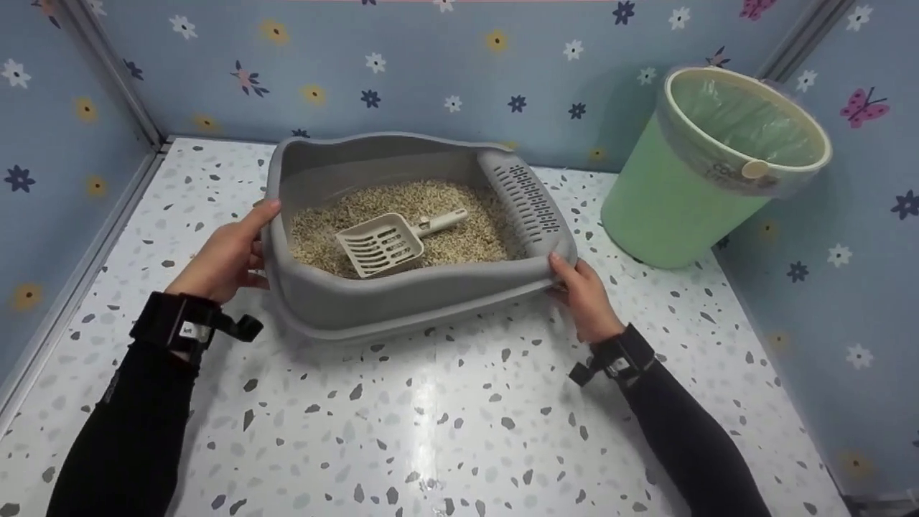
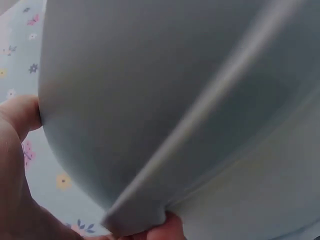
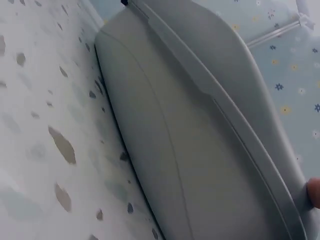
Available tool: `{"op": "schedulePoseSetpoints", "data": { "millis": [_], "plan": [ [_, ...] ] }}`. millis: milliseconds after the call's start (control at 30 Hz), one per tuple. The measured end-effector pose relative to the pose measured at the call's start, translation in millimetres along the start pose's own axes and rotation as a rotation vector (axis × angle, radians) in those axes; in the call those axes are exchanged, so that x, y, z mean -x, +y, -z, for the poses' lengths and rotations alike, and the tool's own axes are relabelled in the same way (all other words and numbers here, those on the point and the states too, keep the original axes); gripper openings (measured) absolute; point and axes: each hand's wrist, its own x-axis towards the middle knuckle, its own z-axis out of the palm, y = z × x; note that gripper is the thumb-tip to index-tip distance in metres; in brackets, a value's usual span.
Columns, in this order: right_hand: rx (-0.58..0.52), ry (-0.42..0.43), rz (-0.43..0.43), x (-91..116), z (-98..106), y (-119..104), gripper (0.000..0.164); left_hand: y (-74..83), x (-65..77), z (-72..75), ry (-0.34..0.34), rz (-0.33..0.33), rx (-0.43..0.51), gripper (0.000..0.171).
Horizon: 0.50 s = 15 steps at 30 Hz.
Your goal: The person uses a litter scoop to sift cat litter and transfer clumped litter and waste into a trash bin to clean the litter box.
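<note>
A grey cat litter box (image 1: pixel 402 305) stands on the speckled surface, its left end nearer to me than its right. My left hand (image 1: pixel 226 255) grips its left end: in the left wrist view the thumb (image 2: pixel 25 112) presses the side wall while fingertips (image 2: pixel 167 229) curl under the flange. At the front right corner, my right hand (image 1: pixel 590 298) holds the edge, thumb on top; its other fingers are mostly hidden. Only one fingertip (image 3: pixel 314 192) shows in the right wrist view. Inside, a beige slotted litter scoop (image 1: pixel 384 243) lies on tan granular litter (image 1: pixel 474 244).
A light green trash bin (image 1: pixel 668 208) with a clear liner stands to the right of the box. Blue flower-patterned panels (image 1: pixel 431 72) rise behind and on both sides. White speckled floor (image 1: pixel 445 416) stretches in front. The box has a perforated step (image 1: pixel 528 201) at its right end.
</note>
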Motion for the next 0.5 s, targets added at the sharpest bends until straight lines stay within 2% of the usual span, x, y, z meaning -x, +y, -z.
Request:
{"op": "schedulePoseSetpoints", "data": {
  "millis": [100,167,267,367,433,500],
  "plan": [
    [-0.020,0.033,0.010,-24,3,-3,0.069,-8.6,22.0,-12.9,-0.028,0.030,0.005,0.075],
    [-0.030,0.066,0.016,-39,1,-6,0.069,-13.4,37.7,-20.7,-0.062,0.050,-0.024,0.077],
    [-0.002,0.135,0.010,-48,-1,-12,0.075,-11.8,44.6,-29.7,-0.109,0.031,-0.153,0.086],
    [0.005,0.145,0.018,-37,-14,-15,0.079,-4.3,33.5,-24.5,-0.088,-0.044,-0.273,0.099],
    [0.000,0.124,0.030,-22,-27,-13,0.081,2.6,19.3,-15.8,-0.024,-0.078,-0.319,0.107],
    [-0.045,0.074,0.060,-8,-41,-11,0.080,8.7,3.4,-5.8,0.033,-0.106,-0.326,0.113]
  ]
}}
